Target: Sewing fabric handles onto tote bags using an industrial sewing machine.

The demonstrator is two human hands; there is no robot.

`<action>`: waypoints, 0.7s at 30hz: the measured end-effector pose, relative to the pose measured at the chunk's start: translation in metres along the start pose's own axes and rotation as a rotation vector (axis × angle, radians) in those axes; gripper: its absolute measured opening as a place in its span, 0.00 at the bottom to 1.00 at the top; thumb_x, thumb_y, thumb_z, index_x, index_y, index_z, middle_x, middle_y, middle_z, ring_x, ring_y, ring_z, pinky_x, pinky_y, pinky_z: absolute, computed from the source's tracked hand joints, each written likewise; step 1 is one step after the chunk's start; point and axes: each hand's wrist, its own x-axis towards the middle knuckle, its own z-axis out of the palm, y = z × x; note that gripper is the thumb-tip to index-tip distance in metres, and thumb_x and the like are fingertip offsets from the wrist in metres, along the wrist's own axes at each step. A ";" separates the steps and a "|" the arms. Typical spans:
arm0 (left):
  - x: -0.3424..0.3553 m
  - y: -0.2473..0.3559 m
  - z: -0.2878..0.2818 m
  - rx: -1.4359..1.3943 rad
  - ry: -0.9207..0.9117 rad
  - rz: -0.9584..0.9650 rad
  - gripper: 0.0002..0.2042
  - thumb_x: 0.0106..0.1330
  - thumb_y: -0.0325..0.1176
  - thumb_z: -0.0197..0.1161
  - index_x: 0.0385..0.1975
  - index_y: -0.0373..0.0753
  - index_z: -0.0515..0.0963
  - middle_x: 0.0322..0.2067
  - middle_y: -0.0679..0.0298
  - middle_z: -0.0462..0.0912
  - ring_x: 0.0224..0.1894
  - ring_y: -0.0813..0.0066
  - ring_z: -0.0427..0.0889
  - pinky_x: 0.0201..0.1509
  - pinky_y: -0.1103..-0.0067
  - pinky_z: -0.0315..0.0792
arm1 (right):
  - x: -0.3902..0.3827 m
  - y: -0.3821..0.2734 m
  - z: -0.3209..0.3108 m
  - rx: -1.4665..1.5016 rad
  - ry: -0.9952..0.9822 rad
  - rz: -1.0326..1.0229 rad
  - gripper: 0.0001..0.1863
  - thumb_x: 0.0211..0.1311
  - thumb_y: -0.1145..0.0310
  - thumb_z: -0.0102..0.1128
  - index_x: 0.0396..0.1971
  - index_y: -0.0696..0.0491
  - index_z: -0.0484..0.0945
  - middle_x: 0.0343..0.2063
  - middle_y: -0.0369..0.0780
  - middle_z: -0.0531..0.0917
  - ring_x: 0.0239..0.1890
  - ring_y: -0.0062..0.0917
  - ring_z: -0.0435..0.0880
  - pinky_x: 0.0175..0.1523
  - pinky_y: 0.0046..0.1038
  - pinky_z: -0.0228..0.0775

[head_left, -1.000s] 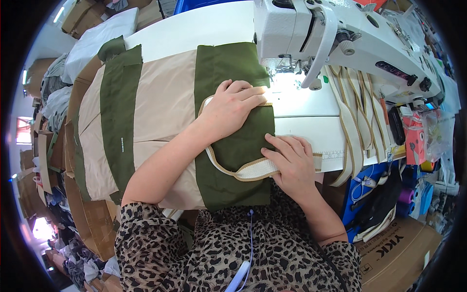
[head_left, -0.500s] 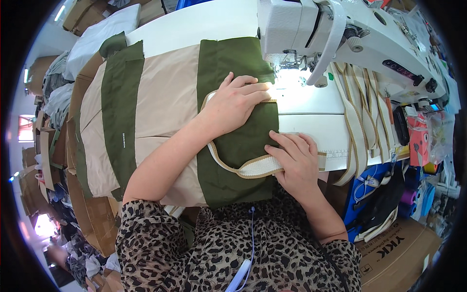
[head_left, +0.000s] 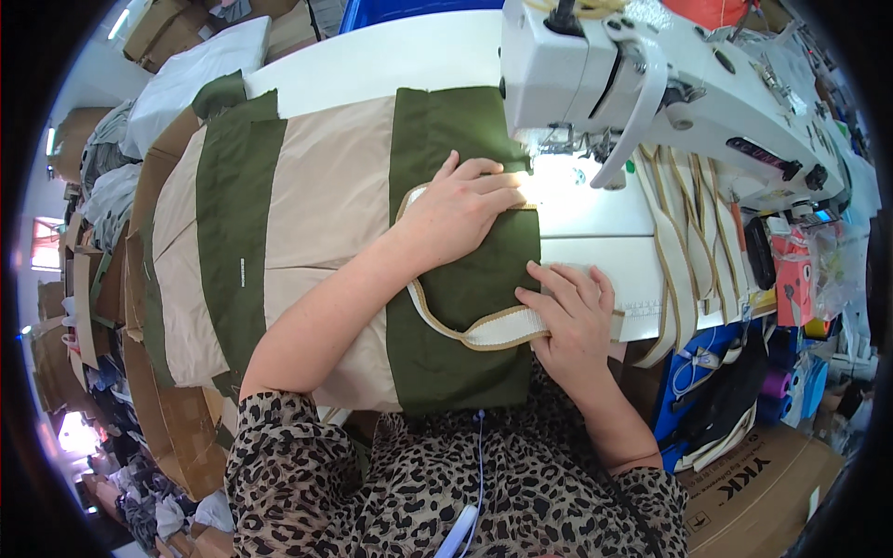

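My left hand [head_left: 462, 216] lies flat with its fingers stretched out on the dark green panel [head_left: 465, 293] of a green and beige fabric piece [head_left: 326, 205]. Its fingertips are close to the lit needle area of the white sewing machine [head_left: 567, 70]. A white webbing strap [head_left: 507, 328] with tan edges passes under this hand, and its stretch by the fingertips lies straight across the panel. The rest curves in a loop toward my right hand [head_left: 575, 321], which rests over the strap at the panel's right edge, fingers extended and apart. The strap's end shows beyond that hand.
More tan-edged straps [head_left: 684, 242] hang over the white table [head_left: 595, 249] at the right. Cardboard boxes [head_left: 758, 488] stand at lower right and along the left side. A blue bin [head_left: 419, 13] sits at the far edge, and thread spools [head_left: 775, 382] are at far right.
The whole view has shifted slightly, so machine, fabric and hands appear lower and a little to the right. My hands keep nearly the same places on the fabric and strap.
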 end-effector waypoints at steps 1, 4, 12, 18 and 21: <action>0.002 0.000 0.003 -0.015 -0.002 -0.001 0.11 0.68 0.30 0.61 0.48 0.46 0.82 0.51 0.68 0.83 0.61 0.63 0.76 0.69 0.51 0.67 | -0.002 0.000 0.000 0.013 0.001 0.035 0.19 0.46 0.71 0.67 0.43 0.48 0.84 0.57 0.32 0.80 0.59 0.28 0.75 0.69 0.49 0.53; 0.007 -0.002 0.004 -0.024 0.014 0.010 0.10 0.68 0.30 0.60 0.46 0.46 0.83 0.48 0.66 0.84 0.60 0.63 0.76 0.68 0.51 0.67 | 0.000 -0.001 -0.001 0.020 0.009 0.083 0.20 0.45 0.72 0.67 0.44 0.48 0.84 0.57 0.33 0.79 0.60 0.28 0.74 0.70 0.48 0.52; 0.013 -0.005 0.002 -0.050 -0.018 -0.033 0.11 0.68 0.29 0.60 0.47 0.45 0.83 0.50 0.62 0.82 0.60 0.61 0.76 0.70 0.51 0.66 | 0.006 0.000 -0.002 0.035 0.018 0.122 0.21 0.44 0.75 0.66 0.44 0.49 0.84 0.57 0.33 0.79 0.57 0.29 0.75 0.67 0.43 0.56; 0.019 -0.008 0.003 -0.040 -0.001 -0.008 0.11 0.66 0.28 0.61 0.47 0.44 0.83 0.52 0.62 0.83 0.61 0.60 0.76 0.68 0.53 0.68 | 0.010 0.000 -0.004 0.064 0.032 0.164 0.22 0.44 0.77 0.62 0.44 0.50 0.85 0.56 0.34 0.81 0.56 0.31 0.76 0.66 0.39 0.57; 0.019 -0.013 0.007 -0.020 0.047 -0.032 0.13 0.66 0.26 0.61 0.49 0.43 0.81 0.51 0.63 0.83 0.60 0.60 0.76 0.68 0.54 0.68 | 0.012 0.000 -0.005 0.061 0.036 0.164 0.23 0.43 0.79 0.60 0.44 0.51 0.86 0.56 0.35 0.82 0.55 0.33 0.76 0.65 0.37 0.57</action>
